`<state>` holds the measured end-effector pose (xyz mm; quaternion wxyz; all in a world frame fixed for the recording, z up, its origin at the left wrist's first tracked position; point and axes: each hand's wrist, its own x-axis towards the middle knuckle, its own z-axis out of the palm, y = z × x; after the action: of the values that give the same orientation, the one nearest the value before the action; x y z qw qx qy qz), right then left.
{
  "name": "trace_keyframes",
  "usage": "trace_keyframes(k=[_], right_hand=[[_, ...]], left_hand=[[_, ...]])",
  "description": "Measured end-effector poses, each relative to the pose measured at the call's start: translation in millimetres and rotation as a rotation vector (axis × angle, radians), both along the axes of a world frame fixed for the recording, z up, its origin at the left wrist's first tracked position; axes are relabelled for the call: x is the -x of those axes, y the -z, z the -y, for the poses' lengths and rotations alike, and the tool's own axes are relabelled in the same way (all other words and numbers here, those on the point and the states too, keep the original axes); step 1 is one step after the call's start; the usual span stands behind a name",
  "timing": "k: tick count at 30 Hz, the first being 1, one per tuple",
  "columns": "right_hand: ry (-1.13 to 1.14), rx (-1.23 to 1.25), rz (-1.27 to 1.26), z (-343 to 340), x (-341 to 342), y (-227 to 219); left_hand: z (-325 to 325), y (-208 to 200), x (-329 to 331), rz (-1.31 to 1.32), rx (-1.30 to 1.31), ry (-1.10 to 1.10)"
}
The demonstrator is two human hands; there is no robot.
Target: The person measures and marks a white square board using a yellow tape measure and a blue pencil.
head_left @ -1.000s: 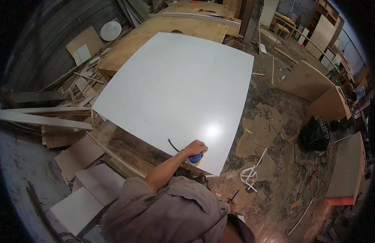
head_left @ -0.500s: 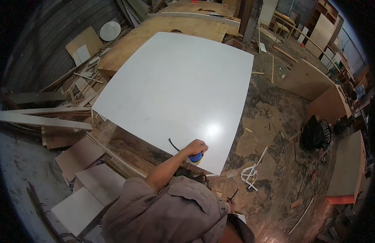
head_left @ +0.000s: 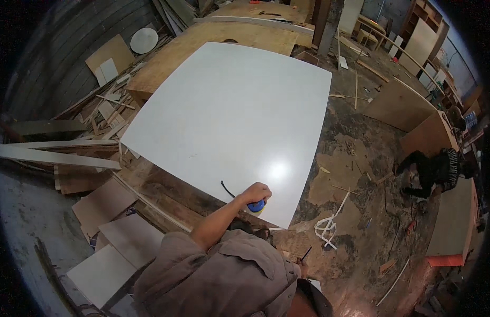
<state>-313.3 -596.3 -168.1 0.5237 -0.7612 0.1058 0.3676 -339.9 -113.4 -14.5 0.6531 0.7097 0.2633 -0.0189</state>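
- One hand (head_left: 255,192), closed in a fist, grips a small blue and yellow tool (head_left: 257,206) pressed on the near edge of the big white panel (head_left: 229,116); its bare forearm runs back toward 7 o'clock into a grey-brown sleeve (head_left: 223,274). Which of the person's hands this is cannot be told from this view.
- The other hand is hidden below the person's body, so its grip cannot be told.
- A short black cord (head_left: 227,189) curls on the panel just at 9 o'clock of the fist.
- The tool sits near the panel's 6 o'clock corner, close beside a bright glare spot on the white face.
- No readable package or sign shows; a round white disc (head_left: 144,40) leans at 11 o'clock, near pale square offcuts (head_left: 108,69).
- The white panel lies flat over rough wooden boards (head_left: 165,193), with a large plywood sheet (head_left: 202,47) beyond it at 12 o'clock.
- Pale planks (head_left: 54,157) jut in from 9 o'clock; flat light boards (head_left: 104,269) are stacked at 7 o'clock.
- The floor (head_left: 356,158) at 3 o'clock is dirty and strewn with chips, slats and a tangle of white strip (head_left: 328,228).
- A black bundle (head_left: 432,169) lies at 3 o'clock by brown cabinet boards (head_left: 401,105); an orange-edged panel (head_left: 451,227) stands at 4 o'clock.
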Motion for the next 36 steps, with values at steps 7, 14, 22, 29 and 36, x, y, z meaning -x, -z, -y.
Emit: trace_keyframes(k=[7, 14, 22, 29, 36], right_hand=[[0.037, -0.008, -0.047, -4, -1, 6], [-0.007, 0.005, 0.002, -5, 1, 4], [-0.012, 0.009, 0.013, -3, 3, 6], [-0.074, 0.114, 0.047, -7, 1, -7], [-0.108, 0.088, 0.082, -1, -3, -4]], left_hand=[[-3, 12, 3, 0.003, -0.009, -0.003], [-4, 11, 4, 0.005, -0.093, 0.035], [-4, 15, 5, 0.018, -0.107, 0.039], [-3, 3, 5, -0.032, -0.062, 0.038], [-3, 4, 1, 0.030, -0.105, 0.044]])
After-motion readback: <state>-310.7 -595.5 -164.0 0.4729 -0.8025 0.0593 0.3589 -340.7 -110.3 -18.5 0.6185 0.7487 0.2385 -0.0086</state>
